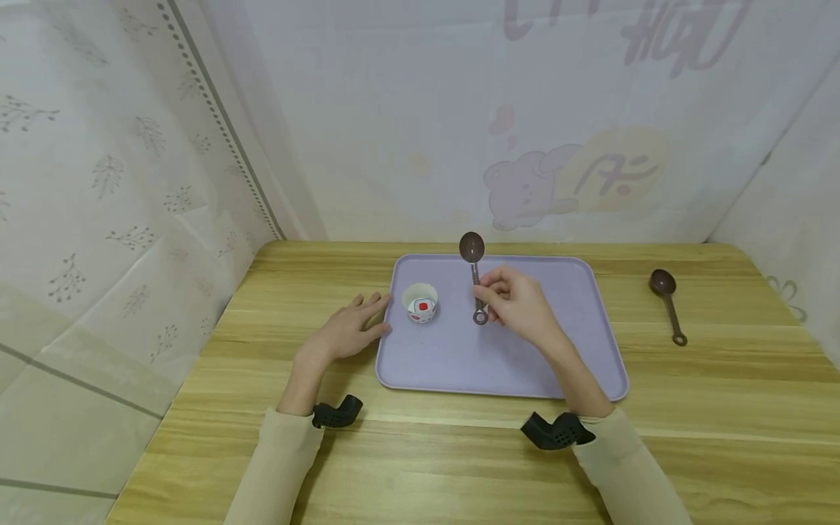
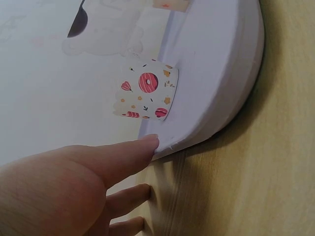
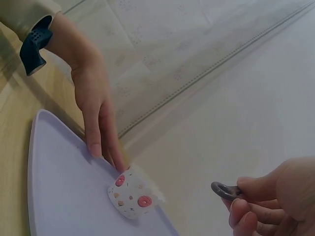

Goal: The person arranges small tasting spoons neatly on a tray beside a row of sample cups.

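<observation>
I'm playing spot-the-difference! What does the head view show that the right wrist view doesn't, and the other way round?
Only the head view: a long dark brown spoon lying on the yellowish wooden table, right of the pale purple rectangular tray.
Only the right wrist view: pink round prints on the white round cup.
Both: left hand, right hand holding a matching brown spoon, plus the table, tray and cup.
</observation>
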Demonstrator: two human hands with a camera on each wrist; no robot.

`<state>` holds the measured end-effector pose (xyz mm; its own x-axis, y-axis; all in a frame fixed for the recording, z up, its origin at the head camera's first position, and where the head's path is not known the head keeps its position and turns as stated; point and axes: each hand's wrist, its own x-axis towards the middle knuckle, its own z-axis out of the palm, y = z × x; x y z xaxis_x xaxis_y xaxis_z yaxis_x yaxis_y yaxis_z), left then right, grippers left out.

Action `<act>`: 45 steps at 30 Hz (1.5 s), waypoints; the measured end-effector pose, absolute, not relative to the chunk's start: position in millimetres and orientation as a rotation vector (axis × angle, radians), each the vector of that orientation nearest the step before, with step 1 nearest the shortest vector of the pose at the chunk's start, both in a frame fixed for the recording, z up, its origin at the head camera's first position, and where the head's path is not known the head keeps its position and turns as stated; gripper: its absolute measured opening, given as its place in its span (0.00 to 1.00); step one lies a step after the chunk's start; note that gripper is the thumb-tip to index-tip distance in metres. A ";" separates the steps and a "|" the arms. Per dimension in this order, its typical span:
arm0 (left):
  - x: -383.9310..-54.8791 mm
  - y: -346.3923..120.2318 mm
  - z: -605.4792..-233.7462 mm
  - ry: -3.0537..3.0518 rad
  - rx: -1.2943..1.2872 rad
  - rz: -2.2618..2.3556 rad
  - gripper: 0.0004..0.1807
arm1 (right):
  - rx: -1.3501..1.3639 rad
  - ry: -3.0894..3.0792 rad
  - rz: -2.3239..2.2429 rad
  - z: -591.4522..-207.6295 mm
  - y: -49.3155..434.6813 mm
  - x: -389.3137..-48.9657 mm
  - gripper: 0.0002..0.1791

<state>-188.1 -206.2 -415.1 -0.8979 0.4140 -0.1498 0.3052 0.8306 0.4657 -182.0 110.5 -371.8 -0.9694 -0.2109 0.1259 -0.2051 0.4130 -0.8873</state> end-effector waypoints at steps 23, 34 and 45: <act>-188.4 -206.6 -414.5 2.766 0.548 0.633 0.35 | -0.394 2.584 -1.677 -379.3 96.9 -184.6 0.09; -189.4 -207.2 -415.0 2.758 0.536 0.627 0.35 | -0.381 2.557 -1.690 -382.6 89.6 -185.5 0.08; -189.1 -206.3 -414.5 2.762 0.545 0.635 0.35 | -0.398 2.529 -1.700 -386.7 84.6 -187.3 0.09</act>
<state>-189.1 -206.3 -414.5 -0.8974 0.4112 -0.1601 0.2999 0.8345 0.4622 -187.3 84.6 -386.7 -0.9642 -0.2507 0.0869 -0.1752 0.3555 -0.9181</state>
